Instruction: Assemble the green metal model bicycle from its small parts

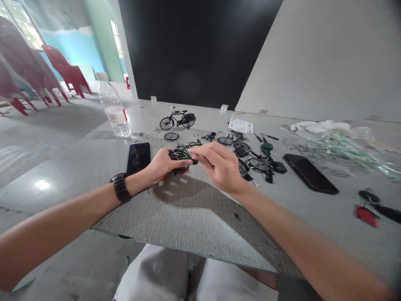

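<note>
Green metal miniature bicycle frame (184,155) is held above a grey textured mat (175,213), near the middle of the scene. Its long axis runs roughly left to right, with a black-tyred spoked wheel (178,162) at the left end. The left hand (163,164), with a black wristwatch (121,187) on its wrist, is clamped around that wheel and the frame. The right hand (219,167) reaches in from the right, its fingertips (191,151) closed on the frame's right end, so the two hands are almost together.

Just left of them lies a black smartphone (138,158), and farther left stands a clear plastic water bottle (114,109). Beyond the hands stands a black miniature bicycle (177,120), its front pointing left, with a loose small spoked wheel (171,136) on the near side of it. To the right, the grey tabletop (351,246) carries scattered black wheels and green parts (250,158), white instruction sheets (240,125), a second black smartphone (310,173) and clear plastic wrapping (335,146).
</note>
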Demonstrator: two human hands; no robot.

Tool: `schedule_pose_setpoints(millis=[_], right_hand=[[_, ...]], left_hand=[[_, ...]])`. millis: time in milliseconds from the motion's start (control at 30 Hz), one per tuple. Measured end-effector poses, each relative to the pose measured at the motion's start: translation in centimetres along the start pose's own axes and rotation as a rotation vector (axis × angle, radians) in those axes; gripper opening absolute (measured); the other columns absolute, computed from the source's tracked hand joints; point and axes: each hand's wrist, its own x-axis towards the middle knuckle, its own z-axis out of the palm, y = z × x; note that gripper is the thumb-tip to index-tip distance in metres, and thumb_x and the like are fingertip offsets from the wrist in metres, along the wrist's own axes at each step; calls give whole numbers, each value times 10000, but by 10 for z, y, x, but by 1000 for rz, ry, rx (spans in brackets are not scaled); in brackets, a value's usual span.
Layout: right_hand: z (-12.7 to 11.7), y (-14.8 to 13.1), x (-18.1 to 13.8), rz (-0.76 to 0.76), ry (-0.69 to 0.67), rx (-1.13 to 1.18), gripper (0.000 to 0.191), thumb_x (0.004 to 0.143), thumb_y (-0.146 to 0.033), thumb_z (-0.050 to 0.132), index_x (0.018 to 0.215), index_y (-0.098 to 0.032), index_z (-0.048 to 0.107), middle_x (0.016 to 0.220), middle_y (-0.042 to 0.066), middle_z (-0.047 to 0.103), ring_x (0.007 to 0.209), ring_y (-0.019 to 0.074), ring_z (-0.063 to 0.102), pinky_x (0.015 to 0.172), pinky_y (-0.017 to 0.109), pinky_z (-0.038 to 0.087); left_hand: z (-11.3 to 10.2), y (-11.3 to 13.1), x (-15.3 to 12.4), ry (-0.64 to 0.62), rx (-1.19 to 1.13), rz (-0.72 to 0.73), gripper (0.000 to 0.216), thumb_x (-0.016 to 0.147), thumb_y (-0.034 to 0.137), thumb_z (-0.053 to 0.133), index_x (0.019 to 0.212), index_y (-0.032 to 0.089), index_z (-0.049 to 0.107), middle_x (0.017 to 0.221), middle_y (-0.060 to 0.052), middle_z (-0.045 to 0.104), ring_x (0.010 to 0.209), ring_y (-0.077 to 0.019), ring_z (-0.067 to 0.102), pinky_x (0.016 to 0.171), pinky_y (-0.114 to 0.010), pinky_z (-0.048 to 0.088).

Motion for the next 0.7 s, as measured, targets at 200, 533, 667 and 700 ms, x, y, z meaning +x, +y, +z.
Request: schedule_pose_setpoints(millis=[200, 533, 667, 700], right_hand=[[-1, 0, 2, -62, 64, 83, 182, 998, -136, 499, 1065, -224, 642, 957, 47, 734, 877, 171, 681, 780, 314, 552], [4, 1, 2, 35, 90, 52, 52, 962, -226, 607, 910, -216, 607, 795, 18, 675, 717, 149, 630, 656, 281, 506], [0, 3, 3, -4, 83, 46, 112, 985, -219, 572, 1050, -233, 662, 844, 29, 713, 758, 155, 646, 706, 305, 532], [-2, 4, 3, -24, 61, 57, 156, 992, -208, 555, 1094, -241, 668, 875, 33, 726, 788, 161, 655, 729, 318, 541]], left_hand=[[-3, -4, 2, -13, -1, 34, 312, 697, 259, 859, 844, 139, 611, 735, -2, 657, 648, -138, 682, 612, -268, 569], [-3, -4, 1, -17, -15, 35, 312, 685, 281, 874, 827, 141, 634, 730, -6, 660, 639, -125, 657, 672, -307, 595], [-2, -4, 1, -13, -43, 21, 325, 665, 230, 878, 842, 144, 620, 762, -5, 661, 650, -133, 670, 670, -313, 603], [-2, -4, 1, -14, -40, 18, 325, 670, 232, 876, 850, 144, 620, 761, -6, 660, 646, -133, 670, 660, -308, 603]])
